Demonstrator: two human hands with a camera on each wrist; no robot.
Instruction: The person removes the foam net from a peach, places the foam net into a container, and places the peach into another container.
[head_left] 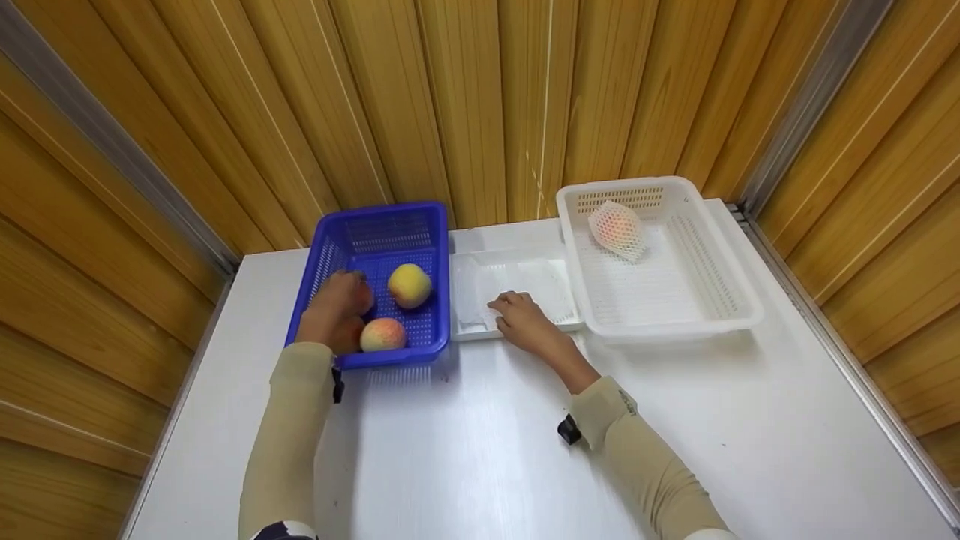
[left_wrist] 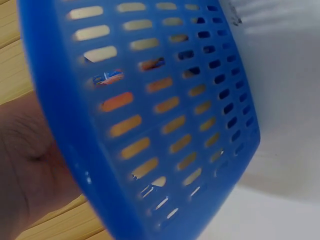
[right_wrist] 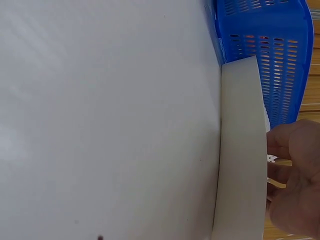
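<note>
In the head view my left hand (head_left: 330,304) reaches into a blue basket (head_left: 444,300) and grips a reddish peach (head_left: 365,298); its fingertips are partly hidden. Beside it lie a pinkish peach (head_left: 383,334) and a yellow peach (head_left: 409,285), with a darker one (head_left: 346,336) half covered by the wrist. My right hand (head_left: 526,324) is over the front of a shallow white tray (head_left: 517,332), pinching a white foam net (head_left: 491,306) among others lying flat there. Bits of white netting show between the fingers in the right wrist view.
A larger white basket (head_left: 660,328) stands to the right, holding a peach in a foam net (head_left: 617,230). Blue basket, tray and white basket stand side by side on a white table (head_left: 480,450). Wood-patterned panels (head_left: 465,112) rise behind and at both sides.
</note>
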